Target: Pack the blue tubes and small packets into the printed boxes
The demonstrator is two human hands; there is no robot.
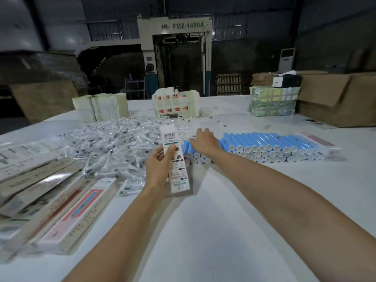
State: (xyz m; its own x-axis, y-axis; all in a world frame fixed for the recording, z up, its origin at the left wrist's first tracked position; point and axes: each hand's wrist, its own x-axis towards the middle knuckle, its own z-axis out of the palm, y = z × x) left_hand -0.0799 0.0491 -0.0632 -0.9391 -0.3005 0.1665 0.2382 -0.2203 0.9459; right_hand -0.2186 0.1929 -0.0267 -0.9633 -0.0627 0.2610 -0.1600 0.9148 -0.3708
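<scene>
I am holding one printed box up in my left hand, thumb on its front face and fingers curling round behind it. The barcode end is pointing away from me and the near end is hovering just above the white table. My right hand is reaching forward, palm down, with its fingers stretching loosely over the left end of the blue tubes and touching them without closing round any. The tubes are lying side by side in stacked rows, their white caps facing me. Left of the box, the small packets are sprawling in a loose clear heap. Printed boxes are piling up at my left elbow, lying flat and overlapping. Bundles of flat box blanks are standing along the far edge of the table, brown cartons are sitting at the right, and a machine marked FMZ-1450A is looming behind.
</scene>
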